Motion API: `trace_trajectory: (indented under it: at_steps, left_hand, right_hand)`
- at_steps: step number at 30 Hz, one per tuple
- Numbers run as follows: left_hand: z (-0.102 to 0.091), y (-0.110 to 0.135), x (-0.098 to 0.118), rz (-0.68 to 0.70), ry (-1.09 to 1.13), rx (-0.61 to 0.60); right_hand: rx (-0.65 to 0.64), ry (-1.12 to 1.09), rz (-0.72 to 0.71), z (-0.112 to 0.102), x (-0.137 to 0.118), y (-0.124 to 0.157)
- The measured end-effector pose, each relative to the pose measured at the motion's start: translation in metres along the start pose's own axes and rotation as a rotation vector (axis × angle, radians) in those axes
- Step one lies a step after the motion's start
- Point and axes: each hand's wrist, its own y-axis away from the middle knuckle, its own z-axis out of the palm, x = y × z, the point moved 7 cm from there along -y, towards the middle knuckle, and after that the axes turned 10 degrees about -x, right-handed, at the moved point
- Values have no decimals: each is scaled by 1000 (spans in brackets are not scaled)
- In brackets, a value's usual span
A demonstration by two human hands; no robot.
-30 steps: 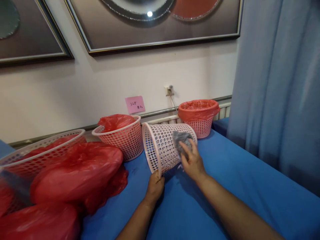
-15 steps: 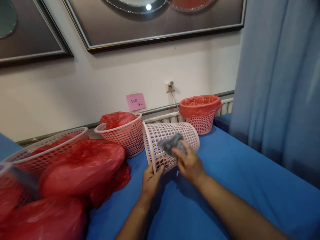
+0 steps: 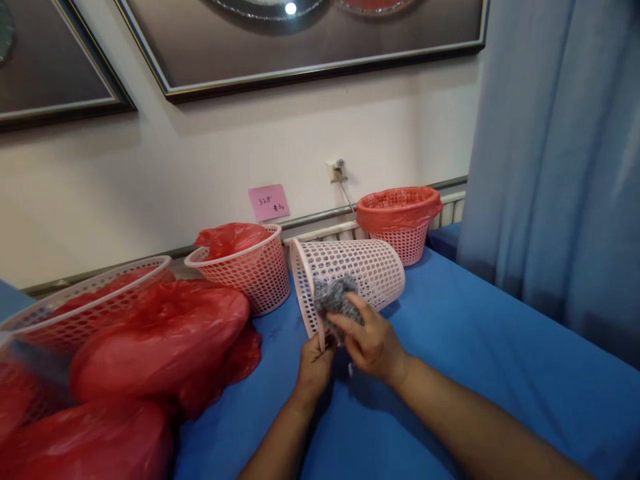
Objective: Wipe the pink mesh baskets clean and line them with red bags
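A pale pink perforated plastic wastebasket (image 3: pixel 370 267) is held on its side over the blue-covered table, its mouth facing left. My left hand (image 3: pixel 316 367) grips the lower edge of its rim, fingers closed round it. In my right hand (image 3: pixel 373 340) is a bunched grey cloth (image 3: pixel 337 298), pressed against the basket's outer wall close to the rim. The cloth hides part of the holes there, and some of my left fingers are hidden behind the rim.
Upright baskets with red plastic bags stand at the back right (image 3: pixel 400 217) and just left (image 3: pixel 260 277). Large red bags (image 3: pixel 165 340) fill the left side, beside another wide basket (image 3: pixel 100 293). A blue curtain (image 3: pixel 550 167) hangs at right; a radiator (image 3: pixel 453 208) runs along the wall.
My right hand has slid the cloth down and left, nearer the rim. The basket and my left hand have shifted slightly to the right.
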Motion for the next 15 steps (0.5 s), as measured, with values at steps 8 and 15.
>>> trace_trajectory:
  at_steps: [8, 15]
  left_hand:
    - [-5, -9, 2, 6, -45, 14]
    - [-7, -7, -8, -17, -42, -15]
  right_hand:
    - [293, 59, 751, -43, 146, 15]
    - [-3, -4, 15, 0, 4, -2]
